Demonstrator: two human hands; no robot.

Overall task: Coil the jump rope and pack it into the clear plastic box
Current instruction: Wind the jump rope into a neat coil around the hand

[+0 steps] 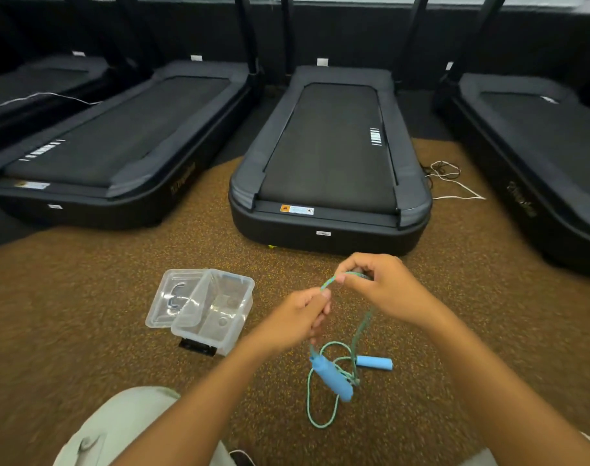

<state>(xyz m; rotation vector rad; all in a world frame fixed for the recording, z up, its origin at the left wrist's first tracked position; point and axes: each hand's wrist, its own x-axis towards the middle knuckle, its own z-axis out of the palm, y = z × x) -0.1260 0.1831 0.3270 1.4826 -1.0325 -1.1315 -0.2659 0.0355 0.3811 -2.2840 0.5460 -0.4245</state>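
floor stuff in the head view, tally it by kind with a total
treadmills: 4
jump rope: 1, with 2 blue foam handles
clear plastic box: 1
box lid: 1
loose white cords: 2
total: 9, counting the rope and its handles as one

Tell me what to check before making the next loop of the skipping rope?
1. Both hands hold the rope: ok, left hand and right hand pinch it.
2. Box open and upright: ok, lid lies beside it.
3. Box has room: ok, looks empty.
4. Handles free: cannot tell; one blue handle hangs in tangled rope, the other handle lies on the floor.
5. Rope untangled: not ok, loops cross near the hanging handle.
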